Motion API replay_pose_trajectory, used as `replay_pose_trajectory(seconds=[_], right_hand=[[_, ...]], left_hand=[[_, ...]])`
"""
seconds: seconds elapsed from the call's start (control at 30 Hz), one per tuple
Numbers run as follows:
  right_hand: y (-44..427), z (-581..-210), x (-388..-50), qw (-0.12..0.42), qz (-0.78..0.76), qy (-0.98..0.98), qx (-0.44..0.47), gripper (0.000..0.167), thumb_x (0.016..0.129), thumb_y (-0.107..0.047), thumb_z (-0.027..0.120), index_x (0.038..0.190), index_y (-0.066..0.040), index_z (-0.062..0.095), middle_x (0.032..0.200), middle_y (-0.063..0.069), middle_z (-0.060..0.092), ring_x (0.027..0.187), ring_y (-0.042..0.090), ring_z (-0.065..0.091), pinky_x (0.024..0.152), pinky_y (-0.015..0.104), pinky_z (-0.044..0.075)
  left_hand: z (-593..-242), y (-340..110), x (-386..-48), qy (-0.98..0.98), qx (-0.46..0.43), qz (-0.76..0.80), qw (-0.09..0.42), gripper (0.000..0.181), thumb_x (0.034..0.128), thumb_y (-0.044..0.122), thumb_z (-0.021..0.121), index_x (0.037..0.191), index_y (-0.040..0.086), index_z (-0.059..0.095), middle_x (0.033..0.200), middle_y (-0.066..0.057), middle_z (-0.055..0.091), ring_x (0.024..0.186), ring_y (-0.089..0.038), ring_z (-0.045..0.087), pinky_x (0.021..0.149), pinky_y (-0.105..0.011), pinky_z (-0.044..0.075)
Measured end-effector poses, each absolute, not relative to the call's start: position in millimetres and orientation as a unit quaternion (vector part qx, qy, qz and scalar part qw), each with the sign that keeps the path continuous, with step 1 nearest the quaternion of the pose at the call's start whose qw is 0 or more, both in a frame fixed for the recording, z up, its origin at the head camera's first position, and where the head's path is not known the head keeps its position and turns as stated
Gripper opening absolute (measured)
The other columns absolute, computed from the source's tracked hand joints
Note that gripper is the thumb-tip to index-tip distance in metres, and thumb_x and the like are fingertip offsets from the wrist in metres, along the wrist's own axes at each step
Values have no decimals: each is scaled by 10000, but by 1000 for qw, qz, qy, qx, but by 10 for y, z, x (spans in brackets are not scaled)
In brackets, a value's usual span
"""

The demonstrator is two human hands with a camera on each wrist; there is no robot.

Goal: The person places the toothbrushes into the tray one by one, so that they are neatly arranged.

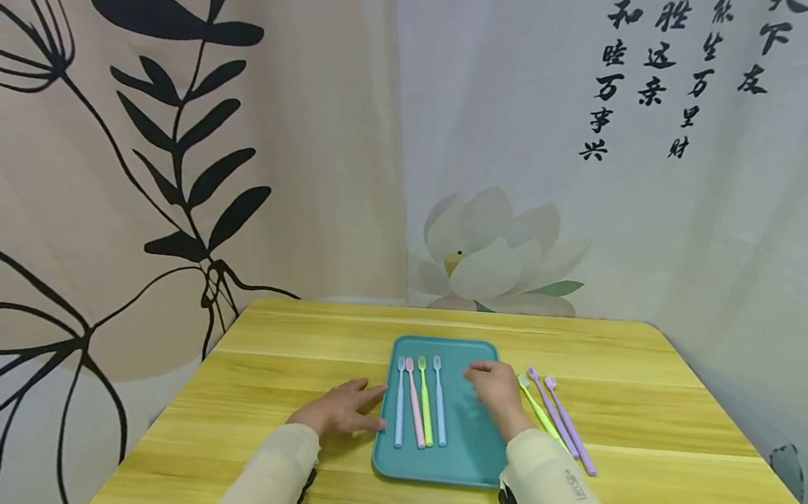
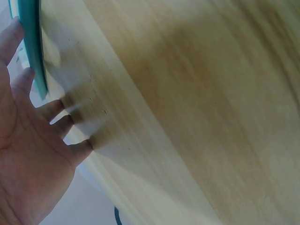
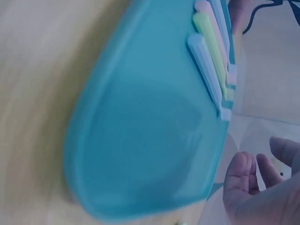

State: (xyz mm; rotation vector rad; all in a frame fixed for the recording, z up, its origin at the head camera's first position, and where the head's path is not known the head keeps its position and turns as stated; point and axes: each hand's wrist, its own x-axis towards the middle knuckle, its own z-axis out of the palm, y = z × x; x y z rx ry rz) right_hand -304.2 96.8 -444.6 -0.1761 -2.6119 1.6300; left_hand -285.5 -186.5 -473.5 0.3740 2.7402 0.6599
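A teal tray lies on the table with several toothbrushes side by side in its left part. From left to right they are a blue toothbrush, a pink toothbrush, a green toothbrush and another blue toothbrush. My left hand rests at the tray's left edge, thumb and fingers spread and touching the rim. Above the tray's right side hovers my right hand. Its fingers are loosely bent, and the right wrist view shows nothing held in them.
Right of the tray, partly behind the right sleeve, lie a yellow-green toothbrush and two purple toothbrushes. They rest on the wood-grain table. Behind the table hangs a printed curtain with plants and writing.
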Motion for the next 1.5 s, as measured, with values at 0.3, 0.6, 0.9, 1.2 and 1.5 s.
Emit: replay_pose_trajectory(seconds=[0.3, 0.6, 0.9, 1.2, 1.5], right_hand=[[1228, -4342, -3044, 5, 551, -832, -59, 361, 987, -180, 610, 1289, 18, 627, 1272, 224, 606, 1093, 362, 592, 863, 450, 526], [1497, -4249, -3076, 22, 547, -834, -71, 402, 988, -208, 597, 1310, 32, 604, 1308, 240, 574, 1051, 357, 583, 857, 423, 525], [1699, -4202, -3065, 19, 547, -833, -78, 425, 1008, -236, 574, 1342, 27, 577, 1355, 247, 542, 1083, 352, 582, 893, 444, 513], [1923, -4195, -3016, 9, 527, -845, -90, 488, 1018, -286, 548, 1382, 39, 529, 1413, 278, 481, 1210, 438, 523, 963, 502, 476], [2113, -4204, -2956, 7, 528, -843, -103, 517, 1021, -281, 532, 1406, 62, 490, 1457, 285, 426, 1276, 454, 450, 1007, 513, 450]], left_hand=[[-4738, -1863, -2856, 953, 138, 224, 147, 754, 907, 519, 672, 1548, 248, 380, 1589, -191, 267, 1444, -439, 241, 1120, -644, 234], [-4757, -1877, -2861, 954, 137, 226, 143, 766, 894, 531, 681, 1544, 248, 389, 1591, -191, 265, 1441, -453, 235, 1115, -660, 226], [-4771, -1885, -2871, 953, 137, 226, 146, 774, 891, 540, 680, 1546, 251, 384, 1592, -186, 262, 1443, -448, 235, 1116, -651, 234], [-4763, -1880, -2866, 954, 134, 226, 145, 767, 894, 542, 675, 1545, 258, 385, 1593, -183, 263, 1442, -443, 242, 1115, -648, 242], [-4764, -1871, -2876, 954, 132, 226, 143, 765, 894, 537, 677, 1544, 255, 388, 1592, -185, 264, 1441, -450, 237, 1109, -661, 240]])
